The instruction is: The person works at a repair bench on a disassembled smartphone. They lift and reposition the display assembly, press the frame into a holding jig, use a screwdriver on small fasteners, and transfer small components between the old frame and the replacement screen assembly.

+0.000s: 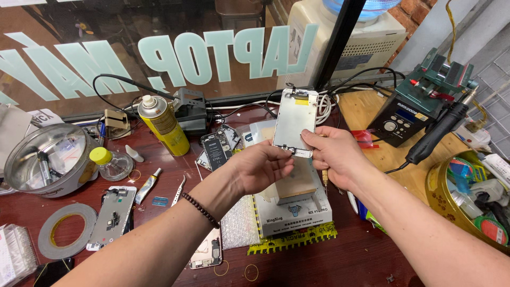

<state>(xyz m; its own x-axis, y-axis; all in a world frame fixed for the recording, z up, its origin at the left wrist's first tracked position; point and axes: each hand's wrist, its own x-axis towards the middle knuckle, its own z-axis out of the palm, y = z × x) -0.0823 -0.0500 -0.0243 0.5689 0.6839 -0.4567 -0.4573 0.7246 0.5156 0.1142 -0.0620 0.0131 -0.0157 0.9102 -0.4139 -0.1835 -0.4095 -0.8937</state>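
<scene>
Silver phone screen panel (295,121) stands upright at centre frame, long axis vertical; left hand (260,167) and right hand (332,154) both pinch its bottom edge, fingers clamped, panel rising above them.

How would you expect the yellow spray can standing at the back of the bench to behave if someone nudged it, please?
The yellow spray can is tall and narrow and stands upright, so a push near its white cap would probably tip it. Once down, its round body would likely roll across the red-brown bench. Its smooth, glossy wall may be somewhat slippery.
</scene>
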